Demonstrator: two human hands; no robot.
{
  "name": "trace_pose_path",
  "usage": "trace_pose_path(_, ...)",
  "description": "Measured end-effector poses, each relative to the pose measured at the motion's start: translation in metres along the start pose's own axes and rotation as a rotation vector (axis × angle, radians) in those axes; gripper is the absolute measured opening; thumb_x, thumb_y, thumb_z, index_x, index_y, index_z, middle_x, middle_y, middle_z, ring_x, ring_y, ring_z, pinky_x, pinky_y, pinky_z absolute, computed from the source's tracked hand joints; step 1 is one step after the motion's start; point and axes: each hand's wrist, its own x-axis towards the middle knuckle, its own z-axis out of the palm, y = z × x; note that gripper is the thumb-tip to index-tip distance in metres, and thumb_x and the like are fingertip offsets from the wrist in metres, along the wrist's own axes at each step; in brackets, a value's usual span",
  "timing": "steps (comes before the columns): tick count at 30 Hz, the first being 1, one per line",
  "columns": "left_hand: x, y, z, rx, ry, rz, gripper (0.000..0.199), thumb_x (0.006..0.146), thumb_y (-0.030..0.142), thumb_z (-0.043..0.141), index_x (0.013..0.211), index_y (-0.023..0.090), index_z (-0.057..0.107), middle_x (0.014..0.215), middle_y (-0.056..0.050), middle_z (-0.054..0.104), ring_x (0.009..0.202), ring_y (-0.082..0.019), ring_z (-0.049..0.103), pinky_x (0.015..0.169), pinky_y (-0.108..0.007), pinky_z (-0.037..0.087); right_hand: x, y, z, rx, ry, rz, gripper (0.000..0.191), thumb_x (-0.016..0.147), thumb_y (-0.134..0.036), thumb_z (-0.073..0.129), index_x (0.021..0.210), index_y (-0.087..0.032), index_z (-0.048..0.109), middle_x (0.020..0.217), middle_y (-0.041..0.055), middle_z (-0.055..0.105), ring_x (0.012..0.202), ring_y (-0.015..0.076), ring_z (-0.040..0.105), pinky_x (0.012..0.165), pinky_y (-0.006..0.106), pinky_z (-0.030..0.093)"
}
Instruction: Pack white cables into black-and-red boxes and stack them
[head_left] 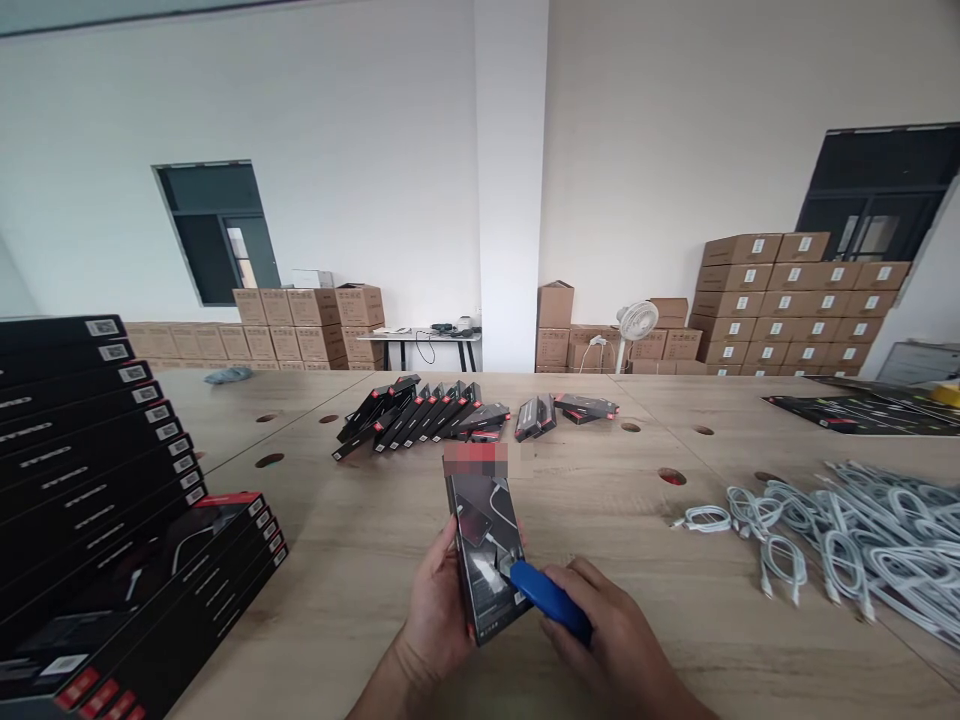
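Note:
My left hand (pixel 437 605) is wrapped round a slim black box (pixel 487 545), which is tilted up above the table. A picture of a white cable and a device is printed on its face, and its top end is red. In my right hand (pixel 611 625) is a blue utility knife (pixel 551 598), fingers closed round the handle. The knife's front end lies at the lower right part of the box face; I cannot make out clearly whether a blade touches it.
Tall stacks of black boxes (pixel 75 470) stand at the left. Similar boxes (pixel 427 415) lean in a row farther back. Coiled white cables (pixel 847 530) are heaped at the right. The wooden table (pixel 360 540) has round holes. Cartons (pixel 795 300) and a fan (pixel 637 320) stand beyond.

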Motion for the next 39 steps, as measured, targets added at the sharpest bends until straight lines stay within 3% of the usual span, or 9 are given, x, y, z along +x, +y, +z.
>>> trace_pose_path(17,0.002,-0.002,0.001,0.039,0.034,0.027,0.057,0.098,0.052,0.041,0.100,0.006,0.073,0.090,-0.017,0.078,0.079,-0.027,0.073,0.084,-0.041,0.057,0.000,0.003,0.006,-0.003,0.042,-0.042,0.034,0.089,-0.018,0.060,0.121,-0.029,0.064,0.095,0.0033,0.065,0.085,0.0197,0.067,0.074,0.029,0.053)
trace_pose_path(25,0.004,-0.013,-0.002,0.112,0.008,-0.143,0.057,0.092,0.061,0.053,0.093,0.007,0.074,0.083,-0.014,0.078,0.067,-0.021,0.071,0.069,-0.032,0.056,0.001,0.005,0.003,0.004,0.262,-0.018,0.025,0.099,-0.029,0.053,0.123,-0.026,0.061,0.094,0.0043,0.066,0.081,0.0183,0.068,0.071,0.027,0.054)
trace_pose_path(30,-0.001,-0.021,0.005,0.242,0.126,-0.262,0.068,0.085,0.074,0.053,0.082,0.009,0.073,0.071,-0.012,0.076,0.055,-0.018,0.066,0.060,-0.028,0.055,0.003,0.004,-0.003,-0.010,0.318,-0.018,0.024,0.098,-0.032,0.056,0.119,-0.026,0.064,0.094,0.0044,0.068,0.080,0.0185,0.068,0.071,0.027,0.055)
trace_pose_path(35,-0.004,-0.040,0.009,0.373,0.180,-0.376,0.061,0.084,0.070,0.059,0.072,0.011,0.071,0.062,-0.010,0.073,0.049,-0.014,0.062,0.048,-0.022,0.049,0.009,0.013,-0.027,0.014,0.660,0.146,0.028,0.094,-0.043,0.061,0.111,-0.021,0.066,0.096,0.0067,0.071,0.086,0.0221,0.069,0.075,0.031,0.056)
trace_pose_path(37,-0.001,-0.042,0.008,0.296,0.137,-0.356,0.063,0.085,0.072,0.056,0.075,0.012,0.072,0.067,-0.010,0.074,0.053,-0.016,0.065,0.053,-0.023,0.053,0.009,0.021,-0.036,-0.029,0.669,0.137,0.032,0.092,-0.045,0.063,0.112,-0.020,0.067,0.097,0.0073,0.072,0.086,0.0231,0.069,0.076,0.033,0.055)
trace_pose_path(39,0.003,-0.039,0.005,0.214,0.102,-0.341,0.063,0.083,0.072,0.058,0.080,0.011,0.073,0.072,-0.011,0.076,0.058,-0.017,0.068,0.058,-0.025,0.055,0.007,0.029,-0.039,-0.043,0.591,0.091,0.032,0.093,-0.043,0.062,0.114,-0.020,0.067,0.097,0.0073,0.071,0.086,0.0229,0.069,0.077,0.033,0.055)
